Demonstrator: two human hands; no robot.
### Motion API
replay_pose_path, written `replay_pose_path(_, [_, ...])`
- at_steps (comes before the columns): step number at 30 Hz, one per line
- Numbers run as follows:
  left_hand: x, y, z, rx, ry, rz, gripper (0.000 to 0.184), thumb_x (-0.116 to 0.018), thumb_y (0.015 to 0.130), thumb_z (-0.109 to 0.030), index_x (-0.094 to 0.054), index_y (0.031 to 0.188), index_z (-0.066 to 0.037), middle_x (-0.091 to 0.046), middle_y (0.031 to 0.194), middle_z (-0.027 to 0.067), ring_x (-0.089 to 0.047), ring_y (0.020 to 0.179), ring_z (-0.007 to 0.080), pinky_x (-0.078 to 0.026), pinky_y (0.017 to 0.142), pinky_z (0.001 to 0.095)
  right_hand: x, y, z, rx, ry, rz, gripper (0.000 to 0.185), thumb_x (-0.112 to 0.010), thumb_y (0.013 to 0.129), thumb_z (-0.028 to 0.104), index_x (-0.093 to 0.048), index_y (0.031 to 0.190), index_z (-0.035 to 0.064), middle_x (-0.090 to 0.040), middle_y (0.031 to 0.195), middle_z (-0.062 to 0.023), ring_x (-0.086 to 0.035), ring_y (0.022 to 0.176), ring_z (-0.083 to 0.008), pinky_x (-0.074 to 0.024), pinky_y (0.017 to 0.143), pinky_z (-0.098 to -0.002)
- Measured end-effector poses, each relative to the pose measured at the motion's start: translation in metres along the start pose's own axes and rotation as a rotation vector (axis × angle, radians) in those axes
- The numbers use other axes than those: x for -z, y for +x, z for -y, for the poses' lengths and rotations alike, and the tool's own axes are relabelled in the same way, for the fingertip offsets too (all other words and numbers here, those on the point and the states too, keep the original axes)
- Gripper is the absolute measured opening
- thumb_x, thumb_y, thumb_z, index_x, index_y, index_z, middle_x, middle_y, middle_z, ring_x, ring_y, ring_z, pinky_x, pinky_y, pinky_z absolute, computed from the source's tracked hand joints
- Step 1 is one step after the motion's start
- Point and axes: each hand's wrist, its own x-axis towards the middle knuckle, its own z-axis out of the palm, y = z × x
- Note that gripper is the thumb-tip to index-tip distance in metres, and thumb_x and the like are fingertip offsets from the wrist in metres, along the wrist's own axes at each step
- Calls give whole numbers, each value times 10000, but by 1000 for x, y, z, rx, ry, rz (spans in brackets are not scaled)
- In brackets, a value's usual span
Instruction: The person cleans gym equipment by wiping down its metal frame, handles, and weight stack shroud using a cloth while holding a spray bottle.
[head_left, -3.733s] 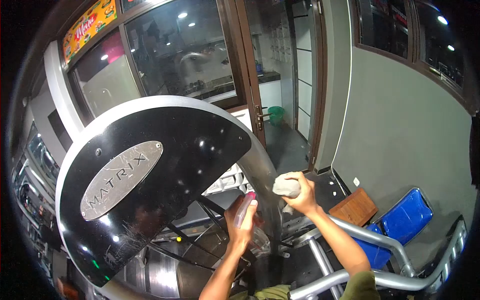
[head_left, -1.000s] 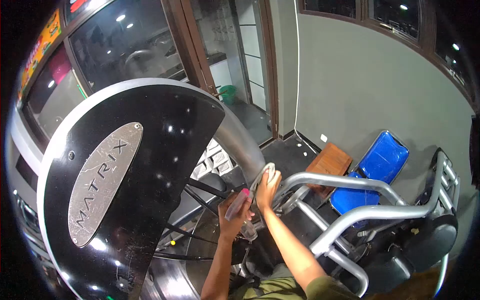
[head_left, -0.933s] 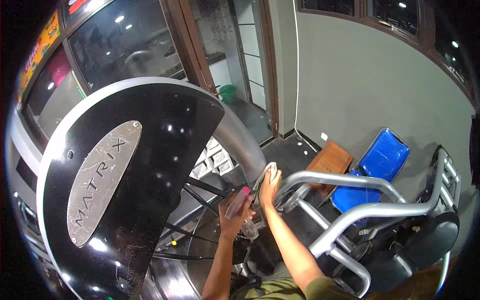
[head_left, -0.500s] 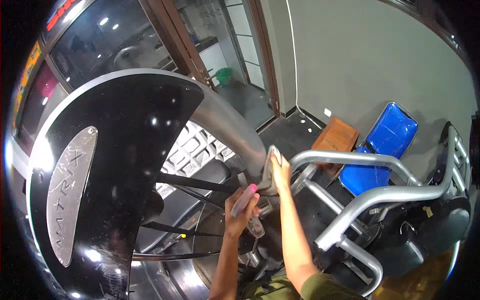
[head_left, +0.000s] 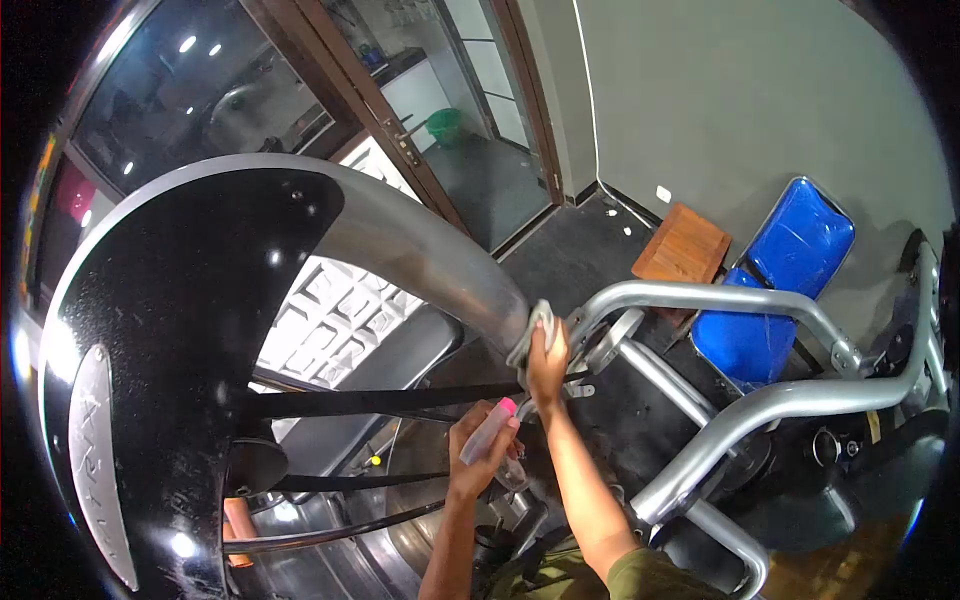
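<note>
My left hand (head_left: 478,455) is wrapped round a clear spray bottle (head_left: 487,433) with a pink top, at the lower middle. Just right of and above it, my right hand (head_left: 547,372) presses a pale cloth (head_left: 531,335) against the lower end of a thick curved silver tube (head_left: 430,250). This tube runs down from a large black machine cover (head_left: 190,300) at the left. Part of the cloth is hidden by my right fingers.
Silver machine bars (head_left: 800,400) curve across the right. Behind them are a blue folding chair (head_left: 800,240) and a wooden stool (head_left: 683,245) by the grey wall. Black straps (head_left: 370,400) stretch left of my hands. A glass door (head_left: 400,120) stands behind.
The view has turned, and the machine cover has shifted left. My right hand has moved with the cloth from higher on the tube down to its lower end. The bottle has stayed in my left hand.
</note>
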Motion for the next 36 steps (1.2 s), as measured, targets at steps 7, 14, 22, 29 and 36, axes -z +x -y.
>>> replay_pose_path(7, [-10, 2, 16, -9, 0, -93, 148, -688, 925, -110, -632, 862, 12, -614, 696, 39, -640, 573, 133, -483, 504, 276, 12, -12, -32, -249, -112, 73, 419, -523, 987, 288, -506, 1298, 9, -613, 1110, -218, -600, 1057, -383, -451, 943, -437])
replay_pose_path(14, [-6, 11, 21, -13, 2, -31, 144, -692, 925, -112, -612, 889, 2, -613, 708, 37, -633, 576, 124, -499, 509, 267, -8, -22, -13, 231, -123, 70, 452, -565, 931, 215, -505, 1314, -18, -548, 1213, -236, -560, 1131, -362, -420, 995, -434])
replay_pose_path(22, [-3, 14, 30, 0, 78, 22, 177, -694, 934, -137, -613, 846, -7, -613, 744, 36, -657, 613, 99, -504, 515, 242, 40, -14, -128, -633, -40, 134, 455, -606, 941, 223, -550, 1304, -47, -649, 1125, -228, -606, 1092, -294, -437, 980, -388])
replay_pose_path(29, [-14, 15, 57, 100, 99, 84, 166, -689, 936, -149, -605, 872, -21, -617, 721, 43, -637, 599, 101, -495, 509, 244, 19, 38, -70, -151, 2, 267, 373, -604, 899, 161, -620, 1190, -70, -677, 1143, -220, -647, 1046, -295, -471, 923, -359])
replay_pose_path(36, [-11, 18, 77, 139, 116, 116, 145, -690, 931, -131, -600, 897, -24, -624, 742, 40, -638, 616, 96, -505, 530, 241, 46, -3, -194, -391, -344, 240, 415, -550, 986, 244, -562, 1324, 2, -681, 1102, -222, -649, 956, -350, -496, 881, -374])
